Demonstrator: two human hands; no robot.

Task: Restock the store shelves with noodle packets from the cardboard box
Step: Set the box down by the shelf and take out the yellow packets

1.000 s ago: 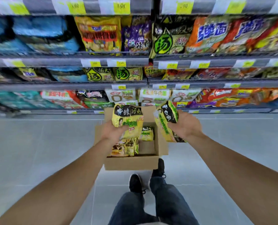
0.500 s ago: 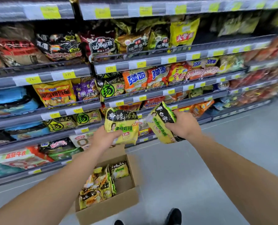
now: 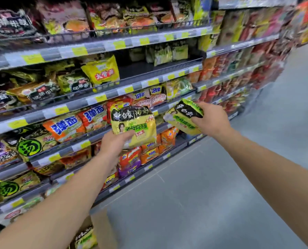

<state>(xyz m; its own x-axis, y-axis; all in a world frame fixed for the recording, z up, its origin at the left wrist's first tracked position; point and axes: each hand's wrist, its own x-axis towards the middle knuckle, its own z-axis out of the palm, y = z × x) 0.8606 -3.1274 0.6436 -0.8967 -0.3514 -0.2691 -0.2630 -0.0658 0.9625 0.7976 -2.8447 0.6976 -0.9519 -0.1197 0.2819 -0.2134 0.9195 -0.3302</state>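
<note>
My left hand (image 3: 113, 144) grips a yellow noodle packet with a black top band (image 3: 133, 126) by its lower left corner, held upright in front of the middle shelves. My right hand (image 3: 209, 119) holds a second packet of the same kind (image 3: 183, 117), tilted on its side, close to the shelf edge. The cardboard box (image 3: 103, 230) stands on the floor at the bottom edge of the view, with one more yellow packet (image 3: 86, 238) showing inside. Matching green-yellow packets (image 3: 165, 53) sit far back on a higher shelf with a bare stretch in front of them.
Tiered grey shelves (image 3: 99, 99) full of mixed noodle packets run from the left to the far right, with yellow price tags along their edges. Grey tiled floor (image 3: 212, 194) lies open to the right of the shelves.
Both hands have risen with their packets from above the box to shelf height. The view has swung up and right, so the box has dropped to the bottom edge.
</note>
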